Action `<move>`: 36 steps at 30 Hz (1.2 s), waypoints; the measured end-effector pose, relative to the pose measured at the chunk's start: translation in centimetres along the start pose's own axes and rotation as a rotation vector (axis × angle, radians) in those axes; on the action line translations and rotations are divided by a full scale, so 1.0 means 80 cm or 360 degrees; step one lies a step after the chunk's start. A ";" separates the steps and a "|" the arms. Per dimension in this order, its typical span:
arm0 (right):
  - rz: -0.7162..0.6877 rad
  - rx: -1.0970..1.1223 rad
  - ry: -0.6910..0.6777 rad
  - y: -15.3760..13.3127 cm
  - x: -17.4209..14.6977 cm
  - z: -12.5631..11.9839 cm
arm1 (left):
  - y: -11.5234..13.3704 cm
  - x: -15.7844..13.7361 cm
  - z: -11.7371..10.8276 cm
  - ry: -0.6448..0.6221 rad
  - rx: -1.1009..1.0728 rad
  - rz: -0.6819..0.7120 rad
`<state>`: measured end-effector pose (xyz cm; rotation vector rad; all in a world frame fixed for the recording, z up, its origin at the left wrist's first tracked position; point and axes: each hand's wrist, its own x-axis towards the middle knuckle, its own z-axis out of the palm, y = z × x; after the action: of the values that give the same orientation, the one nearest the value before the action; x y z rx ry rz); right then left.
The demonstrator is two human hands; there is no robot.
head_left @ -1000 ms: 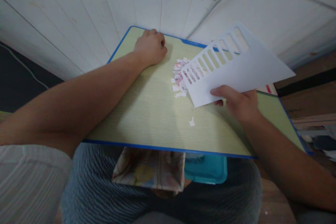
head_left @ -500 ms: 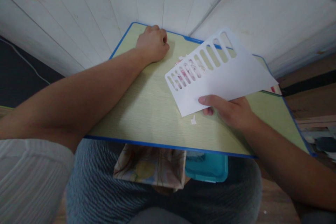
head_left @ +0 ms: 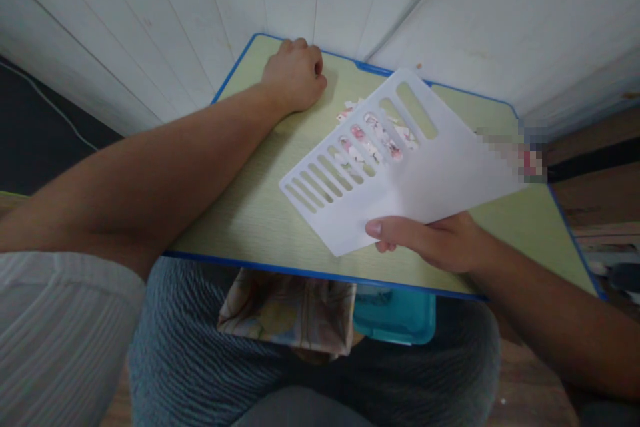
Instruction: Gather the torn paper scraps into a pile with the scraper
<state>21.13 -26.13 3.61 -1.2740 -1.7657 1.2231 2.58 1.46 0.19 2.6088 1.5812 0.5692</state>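
Note:
My right hand (head_left: pixel 430 237) grips the near edge of a thin white slotted sheet (head_left: pixel 440 167), thumb on top and fingers underneath. A row of rounded slots, graded from short to long, runs along its far left side. The sheet is tilted above a pale yellow-green table (head_left: pixel 240 213). Through the slots and past the sheet's edge show small paper scraps (head_left: pixel 347 110) with a pink floral print; the sheet hides part of the pile. My left hand (head_left: pixel 295 77) rests as a loose fist near the table's far edge, with nothing visible in it.
A white plank wall (head_left: pixel 165 20) stands behind the blue-rimmed table. Below its near edge, a patterned fabric pouch (head_left: pixel 290 313) and a teal plastic container (head_left: pixel 400 317) are at my lap. Brown boxes (head_left: pixel 595 140) stand to the right. Something beyond the sheet's right corner is pixelated.
My right hand has brought the slotted sheet nearer and to the left, turning it so that different slots lie over the scraps. My left hand stays in place on the table.

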 end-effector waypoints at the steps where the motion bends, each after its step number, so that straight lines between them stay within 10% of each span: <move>1: 0.0030 0.0031 0.0025 0.000 0.000 0.000 | 0.000 0.000 0.000 -0.0002 0.0003 -0.0001; 30: 0.0107 -0.0027 -0.0177 -0.006 -0.003 0.001 | -0.008 0.004 0.008 0.0028 -0.0098 -0.0001; 36: 0.0073 -0.0109 0.0284 -0.007 0.002 -0.008 | -0.014 0.006 0.012 0.0040 -0.0199 -0.0009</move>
<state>21.46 -25.83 4.35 -1.4243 -1.6703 1.0463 2.12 2.58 -0.82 2.5154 1.5070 0.6801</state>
